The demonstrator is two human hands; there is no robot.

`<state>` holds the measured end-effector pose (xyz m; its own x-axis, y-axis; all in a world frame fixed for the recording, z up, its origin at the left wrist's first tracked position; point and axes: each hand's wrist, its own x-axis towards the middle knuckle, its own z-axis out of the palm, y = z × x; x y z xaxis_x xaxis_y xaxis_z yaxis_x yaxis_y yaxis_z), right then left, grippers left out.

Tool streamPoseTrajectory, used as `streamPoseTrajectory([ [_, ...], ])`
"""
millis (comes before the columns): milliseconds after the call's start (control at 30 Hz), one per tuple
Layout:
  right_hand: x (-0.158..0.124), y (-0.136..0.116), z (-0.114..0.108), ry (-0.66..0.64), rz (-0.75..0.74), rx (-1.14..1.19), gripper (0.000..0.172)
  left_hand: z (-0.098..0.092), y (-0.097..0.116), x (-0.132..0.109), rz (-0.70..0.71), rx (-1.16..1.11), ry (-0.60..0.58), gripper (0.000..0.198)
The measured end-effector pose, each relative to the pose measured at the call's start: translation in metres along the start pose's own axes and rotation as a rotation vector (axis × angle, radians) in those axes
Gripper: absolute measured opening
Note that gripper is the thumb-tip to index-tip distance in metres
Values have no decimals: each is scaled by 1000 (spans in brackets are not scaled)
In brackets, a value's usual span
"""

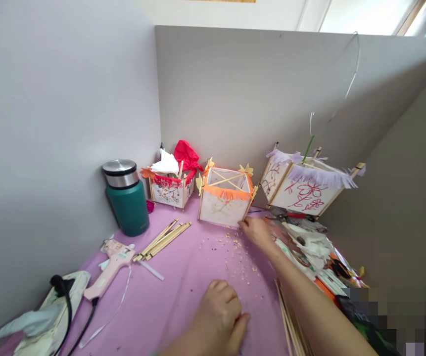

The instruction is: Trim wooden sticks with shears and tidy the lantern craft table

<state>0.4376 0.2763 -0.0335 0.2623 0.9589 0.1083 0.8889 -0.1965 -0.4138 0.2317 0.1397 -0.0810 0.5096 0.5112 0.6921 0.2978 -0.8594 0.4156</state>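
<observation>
My right hand reaches forward, its fingers closed at the lower right corner of a small paper lantern. This lantern has white panels with a faint flower drawing, an orange fringe, crossed sticks on top and yellow paper shapes at its corners. It stands on the purple table cover. Nearer to me, my left hand rests on the cover with curled fingers and the thumb out to the side; nothing shows in it. Wood crumbs lie scattered between the hands and the lantern.
Left stand a green tumbler, a pink glue gun, a power strip and cut sticks. Behind are a red-fringed lantern and a purple-fringed lantern. Right lie clutter and long sticks. Grey partitions enclose the table.
</observation>
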Motion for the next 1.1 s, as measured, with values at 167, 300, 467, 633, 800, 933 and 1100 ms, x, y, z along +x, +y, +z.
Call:
streamPoseTrajectory([
  [167,-14,-10,1,-33,125,250,23,-1,2,-1,-15,8,-19,19],
  [300,-20,-21,22,-208,282,598,19,-2,3,-1,-14,17,-44,18],
  [467,-9,-34,41,-270,489,1020,24,-1,3,-1,-10,14,-34,19],
  [633,5,-45,48,-270,608,1240,29,1,3,-1,23,14,17,20],
  [800,14,-48,51,-374,618,1184,30,1,4,0,31,22,20,20],
  [933,15,-45,44,-480,518,995,27,1,5,0,34,26,17,18],
  [1100,-14,-48,29,-646,204,673,15,2,5,-1,28,26,19,17],
])
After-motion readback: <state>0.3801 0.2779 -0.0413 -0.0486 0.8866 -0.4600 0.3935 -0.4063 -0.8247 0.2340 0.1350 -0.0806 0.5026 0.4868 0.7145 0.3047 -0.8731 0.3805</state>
